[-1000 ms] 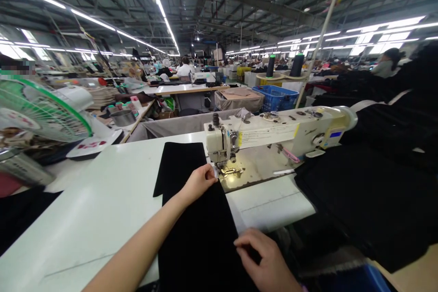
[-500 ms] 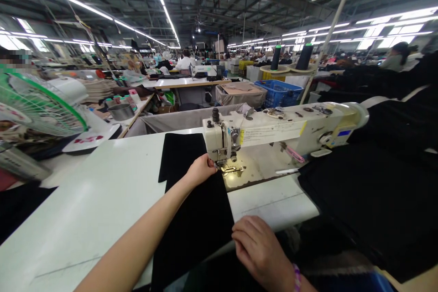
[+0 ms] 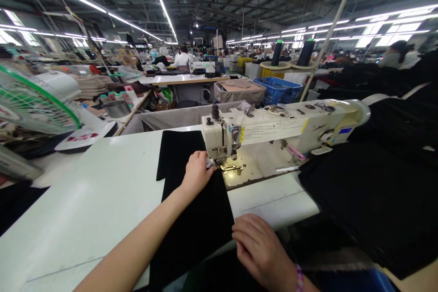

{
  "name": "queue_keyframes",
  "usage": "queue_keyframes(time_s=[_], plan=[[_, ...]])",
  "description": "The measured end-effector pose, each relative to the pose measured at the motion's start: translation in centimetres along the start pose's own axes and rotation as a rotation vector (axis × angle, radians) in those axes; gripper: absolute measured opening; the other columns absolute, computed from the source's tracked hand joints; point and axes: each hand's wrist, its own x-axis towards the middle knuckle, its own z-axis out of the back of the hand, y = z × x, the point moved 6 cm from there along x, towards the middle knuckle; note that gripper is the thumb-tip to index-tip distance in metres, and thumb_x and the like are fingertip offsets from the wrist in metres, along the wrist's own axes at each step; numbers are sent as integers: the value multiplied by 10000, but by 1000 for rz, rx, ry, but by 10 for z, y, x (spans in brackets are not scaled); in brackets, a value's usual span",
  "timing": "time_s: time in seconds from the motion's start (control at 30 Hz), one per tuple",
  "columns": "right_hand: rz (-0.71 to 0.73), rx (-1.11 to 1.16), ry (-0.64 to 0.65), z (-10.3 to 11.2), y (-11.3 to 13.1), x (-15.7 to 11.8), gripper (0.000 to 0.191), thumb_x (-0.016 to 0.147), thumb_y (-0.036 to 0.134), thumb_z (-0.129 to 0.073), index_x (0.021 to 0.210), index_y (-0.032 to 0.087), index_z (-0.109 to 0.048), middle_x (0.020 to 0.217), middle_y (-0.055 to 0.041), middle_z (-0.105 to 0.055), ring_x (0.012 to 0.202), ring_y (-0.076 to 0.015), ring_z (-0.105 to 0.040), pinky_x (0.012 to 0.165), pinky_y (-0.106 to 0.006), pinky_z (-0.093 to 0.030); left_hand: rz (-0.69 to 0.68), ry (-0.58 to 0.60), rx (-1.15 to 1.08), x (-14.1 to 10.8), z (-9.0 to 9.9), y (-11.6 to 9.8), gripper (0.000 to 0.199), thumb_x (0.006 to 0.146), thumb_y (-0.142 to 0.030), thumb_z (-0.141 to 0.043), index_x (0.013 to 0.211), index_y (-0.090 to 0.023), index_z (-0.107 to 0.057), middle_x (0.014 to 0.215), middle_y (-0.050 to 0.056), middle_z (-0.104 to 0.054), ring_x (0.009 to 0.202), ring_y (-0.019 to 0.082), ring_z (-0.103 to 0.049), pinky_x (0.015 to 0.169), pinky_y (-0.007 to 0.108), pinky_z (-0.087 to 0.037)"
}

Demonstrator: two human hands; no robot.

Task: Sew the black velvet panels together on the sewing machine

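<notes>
A flat, smooth black cloth (image 3: pixel 201 219) lies in the middle of the frame on the pale, shiny desk (image 3: pixel 92 191). It is long, with a small step in its left edge. Its right edge runs just beside the needle end of a cream sewing machine (image 3: pixel 273 127), which is hard and boxy, with a stained, shiny metal plate (image 3: pixel 256 169) under its long arm. The left hand (image 3: pixel 196 174) rests on the cloth at the needle, fingers bent; something small and pale shows by the fingertips, but I cannot tell if they pinch it. The right hand (image 3: pixel 260 248), lower down, has its fingers curled at the cloth's right edge; its underside is hidden, so I cannot tell if it grips. The needle tip is too small to see, and the cloth's lower part melts into the dark at the bottom of the frame. A green-rimmed fan (image 3: pixel 37 100) is cut off at the left. The desk spreads wide left of the cloth; at right, a black heap (image 3: pixel 369 196) leaves only a short stretch of desk.
</notes>
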Motion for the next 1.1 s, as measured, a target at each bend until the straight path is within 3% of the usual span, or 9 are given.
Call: queue_keyframes(time_s=[0.07, 0.1, 0.13, 0.2, 0.3, 0.37, 0.63, 0.87, 1.1], plan=[[7, 5, 8, 1, 0, -1, 358, 804, -16, -461, 1051, 190, -617, 958, -83, -730, 923, -237, -679, 874, -419, -573, -95, 1, 29, -37, 5, -17, 133, 792, -176, -668, 916, -194, -623, 1035, 106, -647, 1065, 297, -582, 934, 426, -469], [12, 10, 12, 2, 0, -1, 370, 796, -15, -464, 1061, 189, -621, 958, -83, -730, 925, -238, -678, 877, -421, -573, -162, 49, 35, -59, 4, -25, 75, 815, -191, -657, 887, -204, -638, 989, 88, -662, 995, 277, -605, 915, 420, -491], [16, 14, 17, 2, -1, -1, 379, 791, -11, -466, 1071, 190, -624, 958, -83, -731, 931, -239, -676, 878, -422, -573, -305, 183, 44, -83, -1, -35, 71, 869, -181, -589, 870, -213, -653, 939, 73, -673, 909, 244, -630, 842, 385, -529], [21, 18, 24, 1, -3, 1, 382, 798, 5, -471, 1089, 194, -630, 962, -83, -731, 937, -241, -670, 871, -424, -575, -567, 340, 75, -128, -7, -45, 205, 868, -118, -551, 990, -218, -681, 1036, 73, -715, 954, 233, -666, 840, 353, -574], [-11, 13, 41, -2, -10, 7, 355, 822, 21, -474, 1088, 193, -635, 971, -85, -723, 952, -240, -659, 902, -442, -561, -810, 368, 186, -159, -6, -39, 511, 852, -70, -550, 1352, -178, -551, 1363, 105, -635, 1250, 269, -590, 1015, 386, -552], [-41, 13, 65, -6, -16, 13, 338, 834, 26, -485, 1078, 200, -639, 973, -79, -715, 978, -241, -644, 932, -457, -544, -853, 365, 243, -154, -5, -32, 552, 890, -89, -540, 1433, -164, -477, 1446, 104, -574, 1338, 265, -526, 1078, 397, -518], [-92, -34, 132, -20, -45, 41, 315, 818, 35, -540, 1034, 215, -684, 1008, -70, -671, 1022, -247, -565, 976, -474, -475, -811, 387, 235, -104, 1, -21, 387, 970, -242, -534, 1349, -180, -585, 1348, 117, -647, 1277, 266, -587, 1062, 421, -533], [-122, -173, 181, -31, -71, 68, 244, 806, 57, -608, 942, 216, -735, 882, -39, -606, 907, -215, -530, 853, -373, -448, -727, 374, 118, -71, 2, -1, 385, 962, -240, -533, 1340, -240, -604, 1368, 119, -613, 1272, 270, -580, 1067, 454, -518], [-121, -254, 205, -44, -96, 95, 199, 855, 103, -598, 930, 215, -744, 843, -40, -621, 887, -221, -538, 804, -364, -418, -710, 374, 141, -37, 1, 8, 360, 977, -252, -492, 1310, -218, -623, 1369, 126, -595, 1265, 260, -573, 1086, 448, -496]])
